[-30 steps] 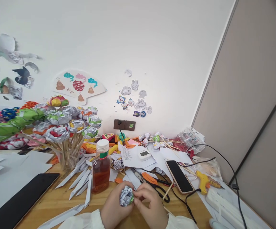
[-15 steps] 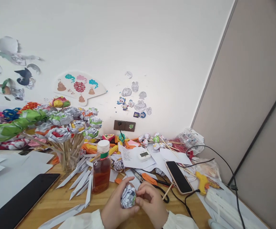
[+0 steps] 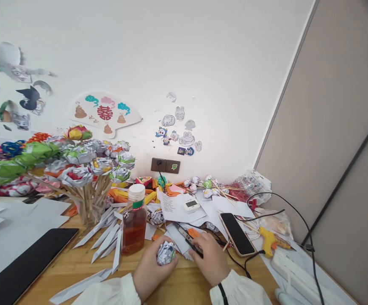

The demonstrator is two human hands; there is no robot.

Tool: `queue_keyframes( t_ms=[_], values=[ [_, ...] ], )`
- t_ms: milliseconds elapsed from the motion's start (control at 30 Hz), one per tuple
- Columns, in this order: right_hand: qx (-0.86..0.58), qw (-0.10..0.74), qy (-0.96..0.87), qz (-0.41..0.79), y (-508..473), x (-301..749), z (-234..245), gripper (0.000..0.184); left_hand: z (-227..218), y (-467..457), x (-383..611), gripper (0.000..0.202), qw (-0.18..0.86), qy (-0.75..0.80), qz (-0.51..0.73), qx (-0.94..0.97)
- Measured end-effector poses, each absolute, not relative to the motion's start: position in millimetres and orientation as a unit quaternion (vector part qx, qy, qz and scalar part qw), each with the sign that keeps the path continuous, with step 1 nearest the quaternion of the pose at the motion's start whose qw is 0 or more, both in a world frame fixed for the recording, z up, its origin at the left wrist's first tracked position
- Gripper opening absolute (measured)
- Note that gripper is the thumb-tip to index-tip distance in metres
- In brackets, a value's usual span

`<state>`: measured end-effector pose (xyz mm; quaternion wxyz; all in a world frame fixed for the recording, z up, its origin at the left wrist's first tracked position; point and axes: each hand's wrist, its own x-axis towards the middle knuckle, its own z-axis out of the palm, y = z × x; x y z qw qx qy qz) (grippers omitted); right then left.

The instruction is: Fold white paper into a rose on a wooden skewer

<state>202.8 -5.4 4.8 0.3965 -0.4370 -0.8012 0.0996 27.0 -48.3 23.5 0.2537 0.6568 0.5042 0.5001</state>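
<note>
My left hand [image 3: 152, 271] is closed around a folded paper flower head [image 3: 166, 253] made of printed white paper, held low over the wooden desk [image 3: 76, 267]. My right hand [image 3: 209, 259] rests on the black-handled scissors [image 3: 190, 239] just right of the flower, fingers curled over them. A bottle of amber liquid [image 3: 134, 226] with a white cap stands just left of my left hand. Folded white paper strips [image 3: 107, 241] lie fanned out beside the bottle.
A jar of paper flowers on wooden sticks [image 3: 85, 169] stands at the left. A black tablet [image 3: 25, 262] lies front left. A phone [image 3: 236, 234], a yellow glue gun [image 3: 271, 241], black cables [image 3: 285, 207] and a white power strip [image 3: 301, 275] sit at the right.
My right hand left the paper flower and moved right onto the scissors. My left hand keeps the flower and has lowered slightly.
</note>
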Motion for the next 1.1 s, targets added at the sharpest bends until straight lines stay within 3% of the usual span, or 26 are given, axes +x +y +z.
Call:
queue_keyframes(
  t_ms=[300,433,633,800,1100],
  values=[
    [-0.405,0.346,-0.846,0.011,-10.3,187.2,-3.8,0.011,8.2,-46.7,24.4,0.026,0.234,0.461,0.466,0.718],
    [-0.442,0.393,-0.803,0.075,-18.5,184.2,2.5,0.012,-1.3,-49.0,23.8,0.037,0.217,0.438,0.460,0.742],
    [-0.345,0.470,-0.800,0.138,-37.4,177.4,17.4,0.015,-17.7,-48.1,24.6,0.066,0.217,0.441,0.482,0.725],
    [-0.286,0.464,-0.824,0.156,-37.0,180.2,18.7,0.013,-16.6,-51.9,27.8,0.063,0.228,0.432,0.471,0.734],
    [-0.282,0.422,-0.849,0.147,-37.5,184.2,19.8,0.008,-18.3,-53.3,30.1,0.079,0.269,0.395,0.416,0.774]
  ],
)
